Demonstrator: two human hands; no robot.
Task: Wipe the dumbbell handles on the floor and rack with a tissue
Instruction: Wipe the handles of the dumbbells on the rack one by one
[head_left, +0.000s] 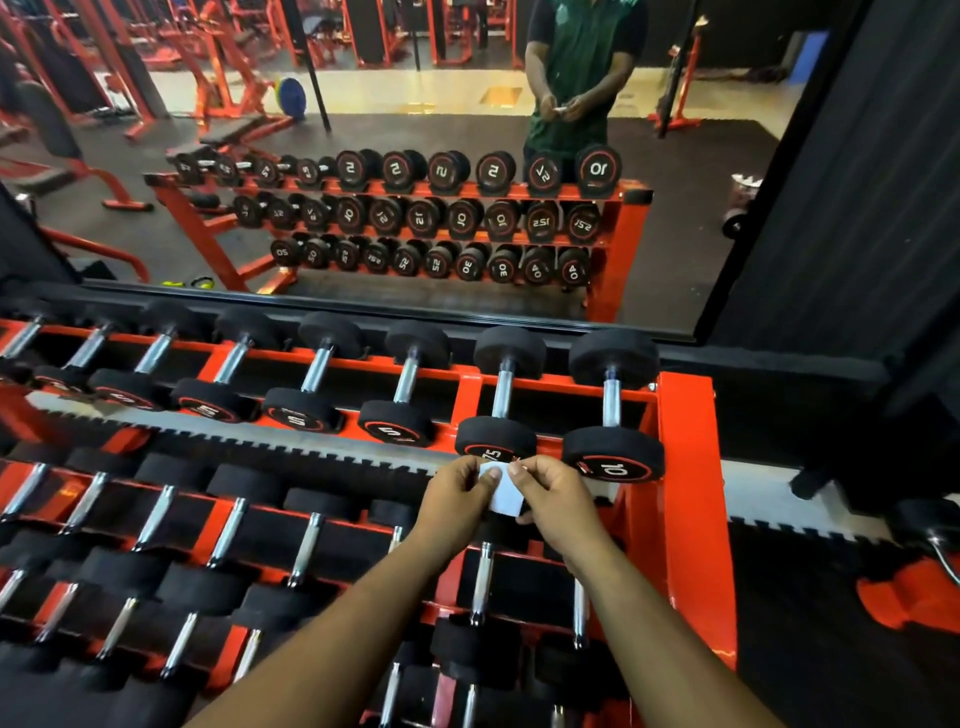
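I hold a small white tissue (501, 488) between both hands in front of me. My left hand (457, 501) pinches its left edge with thumb and fingertips, and my right hand (553, 499) pinches its right edge the same way, so each grip is closed on the tissue and it hangs flat between them. Just beyond my grip, on the top shelf of the red rack (685, 467), sits a dumbbell marked 7.5 (497, 415), its near end almost touching the tissue from behind. To the right of my right hand rests the dumbbell marked 10 (613, 415), with its shiny handle pointing away from me. Below my wrists lie more dumbbells on the lower shelves. Further ahead, a mirror (675, 208) shows the rack and a person holding the tissue.
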